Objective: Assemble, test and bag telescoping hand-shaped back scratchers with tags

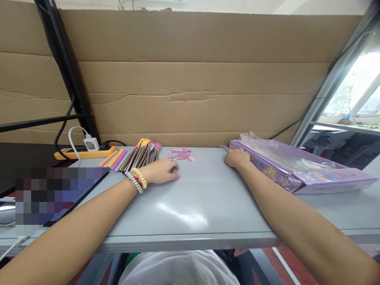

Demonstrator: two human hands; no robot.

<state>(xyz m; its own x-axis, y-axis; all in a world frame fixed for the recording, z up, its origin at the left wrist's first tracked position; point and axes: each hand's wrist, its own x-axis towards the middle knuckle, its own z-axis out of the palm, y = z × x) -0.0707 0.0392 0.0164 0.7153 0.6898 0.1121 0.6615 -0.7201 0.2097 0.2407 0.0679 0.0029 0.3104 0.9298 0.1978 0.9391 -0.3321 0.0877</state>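
Fingers (175, 177) loosely bent on the left hand (158, 171), a gap showing by the thumb, nothing visible in them, and that hand is low over the grey desk (202, 194)! Across we go: the right hand (237, 157) is curled against the left end of the purple box (274, 172), fingertips hidden, so whether they grip it I cannot tell.

Closest in, white cloth (178, 269) sits below the desk's front edge. Up the left side, a flat dark-blue thing (86, 184), partly lost in pixel squares. Bracelets (140, 178) ring the left wrist, just short of a fan of brown sticks (142, 156) with bright tops, coloured sticks (114, 159) right beside. And the box? Lying on the desk at the right, clear plastic (267, 146) across it! Pink slips (181, 154) lie scattered just beyond the left hand. Further back, an orange power strip (99, 153) carries a white plug (91, 143), and brown cardboard (202, 79) walls off the rear.
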